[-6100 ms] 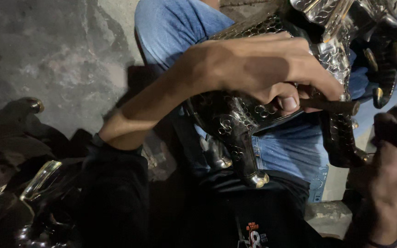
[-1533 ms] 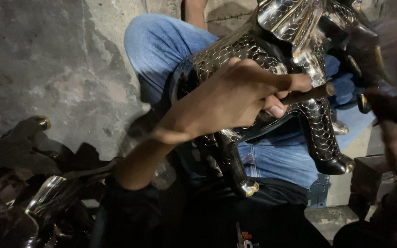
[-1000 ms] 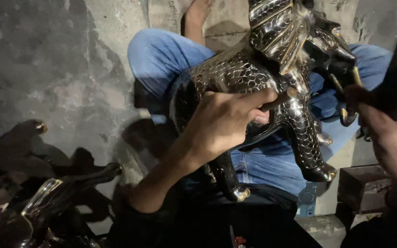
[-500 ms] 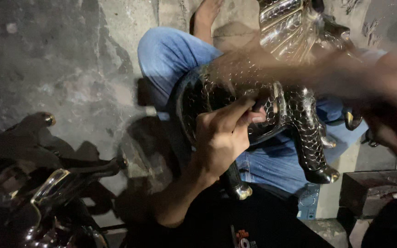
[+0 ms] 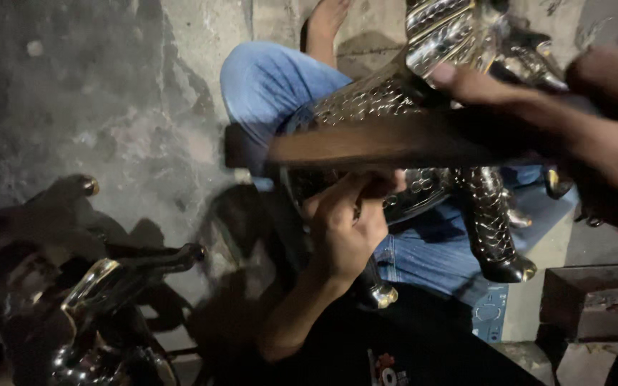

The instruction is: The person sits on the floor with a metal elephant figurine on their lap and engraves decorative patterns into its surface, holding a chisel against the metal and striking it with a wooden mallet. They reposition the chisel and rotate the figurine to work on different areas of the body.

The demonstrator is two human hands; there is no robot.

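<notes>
Resting across the lap on blue jeans [image 5: 423,257], centre-right: shiny embossed metal animal figure [image 5: 402,107]. Left hand [image 5: 345,221] grasping its underside. Right hand [image 5: 538,100] gripping a blurred wooden tool [image 5: 380,146] against it. Near left: dark metal figures [image 5: 80,286].

The left hand [image 5: 348,221] is curling its fingers closed at centre; the right hand [image 5: 538,107] is reaching leftward, blurred.

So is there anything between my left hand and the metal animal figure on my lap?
Nothing visible does. The left hand is already against the underside of the shiny metal animal figure. The right hand reaches across above it, holding a blurred dark stick.
</notes>
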